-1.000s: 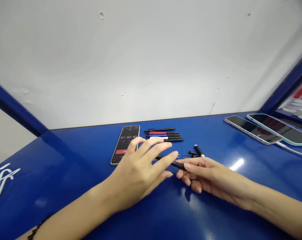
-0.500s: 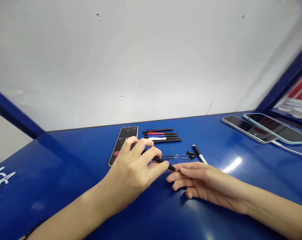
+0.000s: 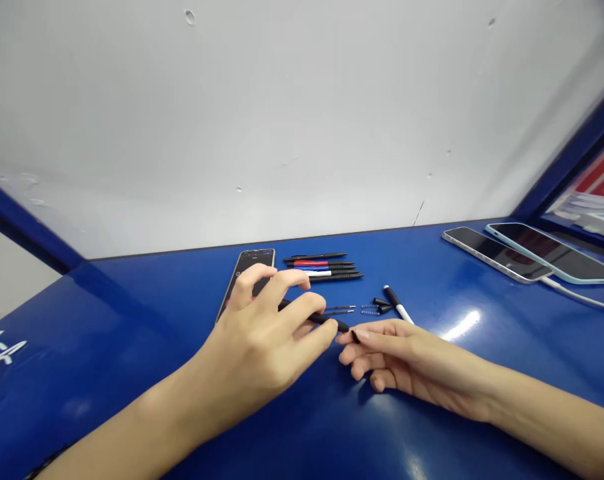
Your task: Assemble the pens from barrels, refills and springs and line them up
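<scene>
My left hand (image 3: pixel 269 330) is closed around a black pen barrel (image 3: pixel 327 321), which slants down to the right. Between the thumb and index finger of my right hand (image 3: pixel 402 353) is a small black pen tip (image 3: pixel 355 337), just apart from the barrel's end. The other right fingers are loosely curled. Beyond the hands lie thin ink refills (image 3: pixel 341 310), small springs (image 3: pixel 370 310) and black cone-shaped pen tips (image 3: pixel 382 307). A black-and-white pen (image 3: pixel 398 305) lies to the right of these, partly behind my right hand.
Several pens (image 3: pixel 332 265) lie in a row toward the wall. A phone (image 3: pixel 247 261), partly hidden by my left hand, is beside them. Two more phones (image 3: pixel 502 253) with a white cable (image 3: pixel 577 293) lie at the right on the blue table (image 3: pixel 132 320). A pale wall (image 3: pixel 282 120) rises behind.
The black tip, earlier joined to the barrel's end, is now separate between my right thumb and index finger. A small gap shows between them. The view has shifted slightly.
</scene>
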### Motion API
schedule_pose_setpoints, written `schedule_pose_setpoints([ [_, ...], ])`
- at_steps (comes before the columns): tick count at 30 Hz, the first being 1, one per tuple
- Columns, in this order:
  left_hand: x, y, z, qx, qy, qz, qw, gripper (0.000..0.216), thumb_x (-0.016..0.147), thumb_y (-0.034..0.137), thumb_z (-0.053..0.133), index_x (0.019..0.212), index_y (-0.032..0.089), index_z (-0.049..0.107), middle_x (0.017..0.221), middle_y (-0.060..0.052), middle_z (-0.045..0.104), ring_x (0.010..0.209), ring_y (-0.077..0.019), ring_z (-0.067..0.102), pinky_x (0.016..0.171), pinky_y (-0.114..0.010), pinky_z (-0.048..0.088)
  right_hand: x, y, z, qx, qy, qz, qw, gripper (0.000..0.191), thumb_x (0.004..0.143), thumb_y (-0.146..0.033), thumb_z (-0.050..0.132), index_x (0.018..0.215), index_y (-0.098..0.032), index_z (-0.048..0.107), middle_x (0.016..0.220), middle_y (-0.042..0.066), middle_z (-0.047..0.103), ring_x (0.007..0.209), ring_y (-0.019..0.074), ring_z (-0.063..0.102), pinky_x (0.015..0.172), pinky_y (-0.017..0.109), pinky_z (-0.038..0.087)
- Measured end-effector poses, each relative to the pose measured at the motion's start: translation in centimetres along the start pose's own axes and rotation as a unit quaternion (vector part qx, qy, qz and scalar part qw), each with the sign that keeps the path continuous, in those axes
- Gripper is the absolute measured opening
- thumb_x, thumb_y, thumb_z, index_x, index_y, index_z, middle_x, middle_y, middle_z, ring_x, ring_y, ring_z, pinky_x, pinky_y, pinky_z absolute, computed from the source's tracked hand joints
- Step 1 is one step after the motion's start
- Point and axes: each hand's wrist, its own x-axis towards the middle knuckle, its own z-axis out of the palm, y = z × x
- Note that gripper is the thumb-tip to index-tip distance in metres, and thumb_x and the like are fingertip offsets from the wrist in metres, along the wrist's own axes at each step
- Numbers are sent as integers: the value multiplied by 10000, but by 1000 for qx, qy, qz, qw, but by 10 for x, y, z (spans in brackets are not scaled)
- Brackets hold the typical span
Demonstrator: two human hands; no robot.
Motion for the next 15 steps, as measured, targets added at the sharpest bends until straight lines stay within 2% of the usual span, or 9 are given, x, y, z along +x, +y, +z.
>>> schedule_pose_setpoints([
  [7, 1, 0, -2, -26, 20, 6, 999, 231, 835, 96, 451, 812, 230, 638, 791, 28, 639, 898, -200, 521, 824, -393, 285, 0, 0, -2, -10, -3, -1, 1000, 210, 823, -258, 556, 788, -87, 672, 716, 44, 648, 583, 46, 588, 551, 113, 482],
  [13, 1, 2, -6, -42, -18, 33, 998, 206, 813, 87, 483, 753, 216, 632, 760, 34, 620, 914, -197, 508, 862, -391, 269, 0, 2, -1, 14, -12, -9, 1000, 158, 825, -220, 550, 923, -136, 642, 843, 52, 648, 692, 79, 610, 590, 152, 490],
  [15, 1, 3, -6, -48, -23, 38, 998, 210, 817, 93, 476, 731, 211, 627, 758, 28, 615, 919, -194, 505, 871, -389, 271, 0, 2, -1, 11, -17, -5, 1000, 160, 818, -225, 559, 905, -124, 649, 829, 55, 652, 686, 79, 612, 593, 148, 490],
])
